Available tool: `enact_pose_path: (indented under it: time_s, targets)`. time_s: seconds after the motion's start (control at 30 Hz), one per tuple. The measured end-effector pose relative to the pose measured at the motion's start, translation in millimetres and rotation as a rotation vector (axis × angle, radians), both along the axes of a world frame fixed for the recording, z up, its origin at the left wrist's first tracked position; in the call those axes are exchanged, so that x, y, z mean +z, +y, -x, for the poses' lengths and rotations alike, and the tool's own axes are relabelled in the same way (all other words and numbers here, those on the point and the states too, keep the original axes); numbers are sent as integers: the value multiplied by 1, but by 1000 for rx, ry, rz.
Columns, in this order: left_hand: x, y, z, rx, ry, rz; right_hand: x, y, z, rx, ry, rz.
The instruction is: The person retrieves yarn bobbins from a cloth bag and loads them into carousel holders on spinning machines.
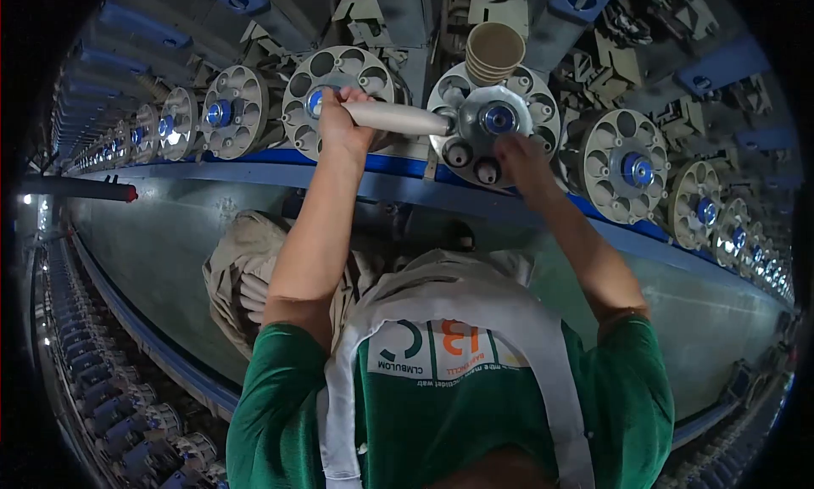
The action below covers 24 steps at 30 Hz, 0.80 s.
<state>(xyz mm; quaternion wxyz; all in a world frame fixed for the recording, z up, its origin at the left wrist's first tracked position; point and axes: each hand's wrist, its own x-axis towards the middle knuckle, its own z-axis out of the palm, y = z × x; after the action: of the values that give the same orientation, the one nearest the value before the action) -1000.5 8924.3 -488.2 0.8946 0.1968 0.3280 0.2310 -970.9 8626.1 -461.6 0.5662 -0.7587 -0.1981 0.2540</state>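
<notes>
1. While the left hand [342, 122] grips the white bobbin [403, 118], its tip lies by the left edge of the round magazine [549, 124]; steadiness seems best.
2. The right hand [526, 165] is at the lower-right edge, grip unclear; light touch advisable.

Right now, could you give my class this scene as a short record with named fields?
Left hand: holding a white spool
Spool's far end: at the wheel; contact unclear
Right hand: at the wheel's lower right, grip unclear
Cups: stacked, by the wheel's top
Clothing: green shirt, pale apron
</notes>
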Motion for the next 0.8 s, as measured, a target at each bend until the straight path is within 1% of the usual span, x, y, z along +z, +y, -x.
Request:
enact_pose_path:
  time_s: [0.03, 0.07, 0.13, 0.17, 0.23, 0.27, 0.3, 0.33, 0.37, 0.4, 0.43, 0.47, 0.5, 0.53, 0.57, 0.6, 0.67, 0.7, 0.73, 0.77, 0.8]
  targets:
    - [-6, 5, -3, 58, -14, 41, 1, -12, -11, -100, 116, -101]
    - [3, 1, -4, 68, -20, 43, 0, -20, -21, -90, 111, -99]
    - [14, -15, -11, 115, -13, 44, 3, -28, -33, -199, 331, -388]
    - [13, -22, -17, 117, -13, 49, 7, -26, -32, -198, 330, -383]
    - [11, -34, -26, 75, -102, 1, 15, -13, -18, -82, 137, -21]
    - [6, -41, -31, 80, -97, 2, -10, -7, -13, 98, -32, -36]
    - [-4, -49, -31, -18, -86, -138, -36, 0, -4, 278, -200, -54]
    - [-11, -54, -29, -119, -73, -277, -34, 6, 10, 338, 11, 83]
    - [-12, -59, -22, -168, -1, -309, -33, 11, 19, 394, 224, 219]
    - [-13, -61, -15, -170, 10, -307, -45, 12, 17, 394, 235, 218]
    - [-6, -63, -7, -258, 43, -445, -66, 14, 15, 370, 88, 179]
    - [-3, -66, 3, -345, 77, -580, -67, 21, 13, 348, -58, 140]
    - [-6, -68, 12, -346, 93, -577, -65, 26, 7, 353, -43, 137]
    - [-9, -70, 21, -341, 59, -693, -36, 39, -1, 213, 193, 136]
    - [-10, -73, 30, -336, 23, -809, -21, 50, -7, 71, 427, 137]
    - [-4, -77, 36, -329, 41, -821, -26, 58, -14, 78, 433, 136]
    - [3, -84, 46, -331, 50, -822, -30, 73, -24, 61, 511, -35]
    - [5, -88, 51, -334, 50, -823, -30, 79, -25, 69, 511, -31]
    - [5, -92, 54, -327, 51, -822, -25, 87, -25, 60, 571, -32]
    - [5, -96, 55, -311, 1, -854, -22, 92, -26, 49, 630, -34]
    - [6, -100, 57, -297, -52, -888, -23, 95, -26, 51, 626, -31]
